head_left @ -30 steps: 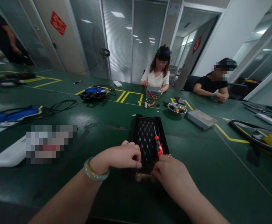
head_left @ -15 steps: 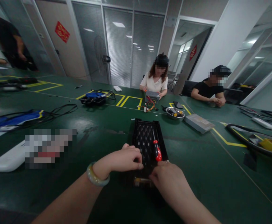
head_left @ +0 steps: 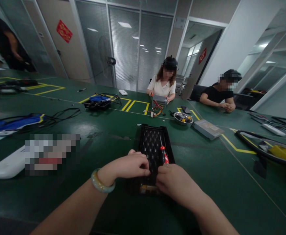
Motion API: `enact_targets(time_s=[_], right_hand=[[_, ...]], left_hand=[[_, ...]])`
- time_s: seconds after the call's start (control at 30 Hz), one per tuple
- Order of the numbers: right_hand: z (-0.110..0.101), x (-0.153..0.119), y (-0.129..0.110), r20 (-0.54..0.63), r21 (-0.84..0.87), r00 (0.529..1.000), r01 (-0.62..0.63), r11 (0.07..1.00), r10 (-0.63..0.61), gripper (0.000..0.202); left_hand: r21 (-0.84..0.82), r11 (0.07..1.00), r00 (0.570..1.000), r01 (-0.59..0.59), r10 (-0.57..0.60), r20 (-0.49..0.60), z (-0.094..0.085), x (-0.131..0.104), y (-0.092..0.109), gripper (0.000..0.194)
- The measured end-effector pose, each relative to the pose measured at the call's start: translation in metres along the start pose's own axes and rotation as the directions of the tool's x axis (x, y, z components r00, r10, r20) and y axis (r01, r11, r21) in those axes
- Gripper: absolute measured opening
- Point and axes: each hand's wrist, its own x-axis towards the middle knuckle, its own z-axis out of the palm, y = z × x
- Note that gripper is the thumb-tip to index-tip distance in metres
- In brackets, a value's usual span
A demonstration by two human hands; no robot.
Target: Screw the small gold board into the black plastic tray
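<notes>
Screwdriver (head_left: 164, 155) with a red and black handle lay in a shallow black tray (head_left: 150, 142), just beyond the right hand (head_left: 174, 181), its handle end close to the knuckles and its shaft pointing away. The tray stretched out ahead of both hands on the dark green tabletop (head_left: 108, 155), its floor patterned with rows of small pale marks. The left hand (head_left: 131, 165), with a green-and-amber bangle (head_left: 96, 185) at its wrist, curved over the tray's left side, fingers bent down and thumb toward the right hand. The right hand, wearing a ring (head_left: 166, 165), bent over the opposite side with its fingers drawn narrowly together. Shadow hid the fingertips, so whether either hand gripped anything could not be told. Low between the hands, a small yellowish-brown part (head_left: 147, 188) lay just beside the right fingers.

Farther out from the right hand, a metal bowl (head_left: 182, 123) held black and yellow pieces (head_left: 184, 117), with a flat grey metal box (head_left: 208, 129) to its right. Past the tray, a co-worker (head_left: 162, 86) in a pale top handled a grey unit (head_left: 159, 100) with coloured wires (head_left: 159, 106). Well left of the left hand lay a white casing (head_left: 7, 160) and a blue bundle (head_left: 20, 122).
</notes>
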Motion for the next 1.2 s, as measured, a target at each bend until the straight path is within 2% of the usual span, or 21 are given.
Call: enact_targets(time_s=[0.13, 0.23, 0.3, 0.37, 0.43, 0.57, 0.7, 0.77, 0.87, 0.93, 1.2], right_hand=[[0.000, -0.004, 0.007, -0.045, 0.011, 0.997, 0.066, 0.998, -0.065, 0.012], [-0.004, -0.006, 0.012, -0.090, 0.114, 0.995, 0.064, 0.991, -0.054, 0.008], [-0.004, -0.005, 0.016, -0.164, 0.170, 0.986, 0.016, 0.985, 0.013, 0.010], [-0.001, 0.000, 0.019, -0.260, 0.200, 0.958, -0.067, 0.978, 0.118, 0.013], [0.004, 0.006, 0.022, -0.306, 0.263, 0.931, -0.119, 0.957, 0.200, 0.013], [0.015, 0.014, 0.021, -0.332, 0.391, 0.895, -0.158, 0.907, 0.299, 0.013], [0.013, 0.012, 0.024, -0.316, 0.460, 0.883, -0.177, 0.870, 0.346, 0.017], [0.010, 0.007, 0.031, -0.303, 0.466, 0.857, -0.248, 0.849, 0.416, 0.018], [0.006, -0.002, 0.047, -0.287, 0.408, 0.778, -0.429, 0.806, 0.559, 0.021], [0.005, -0.005, 0.055, -0.282, 0.368, 0.744, -0.500, 0.784, 0.606, 0.022], [0.009, -0.005, 0.050, -0.256, 0.355, 0.745, -0.521, 0.776, 0.616, 0.023]], left_hand=[[-0.013, 1.000, 1.000, -0.007, 0.007, -0.004, -0.002, 0.000, -0.002, 0.015], [-0.020, 1.000, 1.000, -0.019, 0.019, -0.020, -0.003, 0.000, -0.003, 0.015], [-0.048, 0.997, 0.997, -0.052, 0.049, -0.056, -0.003, 0.002, -0.003, 0.016], [-0.091, 0.992, 0.992, -0.088, 0.079, -0.094, -0.001, 0.005, -0.002, 0.022], [-0.107, 0.990, 0.988, -0.097, 0.083, -0.128, 0.003, 0.008, -0.001, 0.025], [-0.153, 0.987, 0.984, -0.044, 0.017, -0.176, 0.010, 0.013, -0.002, 0.026], [-0.218, 0.976, 0.983, -0.030, -0.011, -0.185, 0.011, 0.016, -0.007, 0.025], [-0.137, 0.991, 0.979, 0.010, -0.037, -0.200, 0.011, 0.016, -0.010, 0.021], [0.052, 0.996, 0.962, 0.074, -0.057, -0.268, 0.013, 0.017, -0.017, 0.018], [0.116, 0.988, 0.956, 0.100, -0.063, -0.287, 0.015, 0.017, -0.020, 0.019], [0.174, 0.977, 0.954, 0.125, -0.070, -0.290, 0.013, 0.015, -0.022, 0.021]])
